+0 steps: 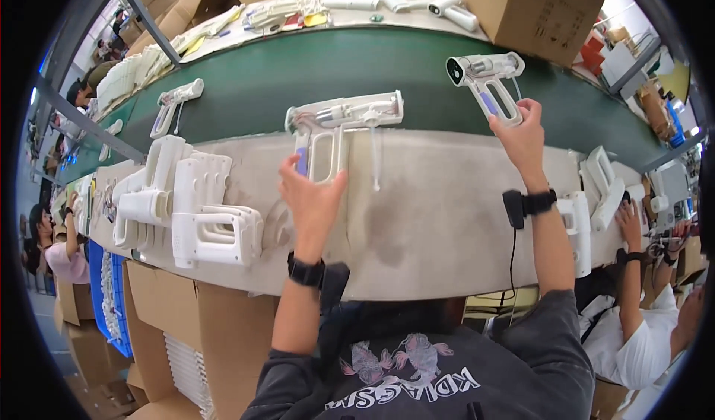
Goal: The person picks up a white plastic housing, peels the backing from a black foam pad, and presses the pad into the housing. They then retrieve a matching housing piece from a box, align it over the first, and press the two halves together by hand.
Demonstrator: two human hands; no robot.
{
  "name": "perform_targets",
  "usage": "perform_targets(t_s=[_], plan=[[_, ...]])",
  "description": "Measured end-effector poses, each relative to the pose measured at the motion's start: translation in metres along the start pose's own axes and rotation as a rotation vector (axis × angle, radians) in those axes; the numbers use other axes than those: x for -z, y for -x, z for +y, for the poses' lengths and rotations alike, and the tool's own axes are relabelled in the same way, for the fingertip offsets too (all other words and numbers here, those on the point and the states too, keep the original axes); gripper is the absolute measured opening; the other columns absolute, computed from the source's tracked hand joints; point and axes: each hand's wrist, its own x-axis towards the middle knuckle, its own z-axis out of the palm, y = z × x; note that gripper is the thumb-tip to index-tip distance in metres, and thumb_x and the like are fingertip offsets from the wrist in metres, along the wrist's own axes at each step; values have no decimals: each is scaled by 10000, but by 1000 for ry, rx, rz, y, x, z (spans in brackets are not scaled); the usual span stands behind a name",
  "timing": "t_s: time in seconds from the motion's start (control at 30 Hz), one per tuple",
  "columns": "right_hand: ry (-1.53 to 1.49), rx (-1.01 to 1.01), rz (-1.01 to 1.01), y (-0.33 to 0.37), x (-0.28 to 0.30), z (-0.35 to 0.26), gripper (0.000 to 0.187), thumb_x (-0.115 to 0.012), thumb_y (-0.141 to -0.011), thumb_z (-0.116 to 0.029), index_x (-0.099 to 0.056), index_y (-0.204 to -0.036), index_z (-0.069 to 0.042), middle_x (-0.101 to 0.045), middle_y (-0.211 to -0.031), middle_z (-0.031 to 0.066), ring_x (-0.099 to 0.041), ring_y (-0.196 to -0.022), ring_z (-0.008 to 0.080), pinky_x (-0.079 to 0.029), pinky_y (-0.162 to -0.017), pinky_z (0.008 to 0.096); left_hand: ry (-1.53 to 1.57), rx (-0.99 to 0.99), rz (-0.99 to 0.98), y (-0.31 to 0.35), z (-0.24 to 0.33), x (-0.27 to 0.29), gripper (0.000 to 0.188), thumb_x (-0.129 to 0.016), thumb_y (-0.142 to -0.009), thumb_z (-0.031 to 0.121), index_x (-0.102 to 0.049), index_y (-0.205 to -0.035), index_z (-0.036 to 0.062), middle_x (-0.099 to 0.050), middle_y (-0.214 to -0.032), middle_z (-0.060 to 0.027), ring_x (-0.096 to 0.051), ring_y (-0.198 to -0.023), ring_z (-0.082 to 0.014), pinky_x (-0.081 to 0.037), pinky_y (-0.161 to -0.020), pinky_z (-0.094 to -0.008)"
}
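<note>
My left hand (pixel 313 200) grips the handle of a white gun-shaped housing (pixel 387 109), its inner parts exposed. Inside it a motor-like cylinder and thin wires show, and a purple piece (pixel 302 161) sits in the handle. A thin pale strip (pixel 376 159) hangs below its barrel. Farther right, my right hand (pixel 521 137) pinches the handle end of a second open gun-shaped housing (pixel 480 64) over the green belt. That one has a dark round end and also a purple piece (pixel 490 103) in the handle. Both hands are closed, apart from each other.
Stacked white housing shells (pixel 216 234) stand on the table's left. Another open unit (pixel 175 107) lies on the green conveyor belt (pixel 253 77). More shells (pixel 577 234) are at right, beside a co-worker's hand (pixel 629 223). Cardboard boxes (pixel 532 18) and a blue crate (pixel 100 293) surround the bench.
</note>
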Motion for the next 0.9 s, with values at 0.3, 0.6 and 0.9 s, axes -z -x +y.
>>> perform_targets(t_s=[0.3, 0.6, 0.9], plan=[[71, 137, 42, 177, 3, -35, 630, -865, -720, -230, -503, -1190, -20, -625, -1059, 119, -656, -945, 259, -521, -831, 361, -71, -70, 38, 82, -57, 34, 881, -853, -789, 307, -339, -1399, -67, -401, -1390, -235, -386, -1296, -387, -300, -1117, -492], [101, 44, 118, 221, -20, -18, 760, -856, -747, -399, -489, -1312, -47, -608, -1192, 147, -581, -1134, 338, -380, -1012, 445, -147, -145, -22, 81, -50, 40, 947, -840, -826, 399, -326, -1464, -77, -383, -1481, -259, -378, -1382, -396, -288, -1163, -481], [-458, 190, -565, 350, 62, 8, 154, -730, -896, -148, -709, -1017, -55, -714, -959, 104, -664, -906, 287, -516, -849, 380, 2, -449, -393, 112, 34, 42, 441, -672, -975, 159, -548, -1380, 37, -432, -1520, -162, -412, -1417, -273, -358, -1149, -430]])
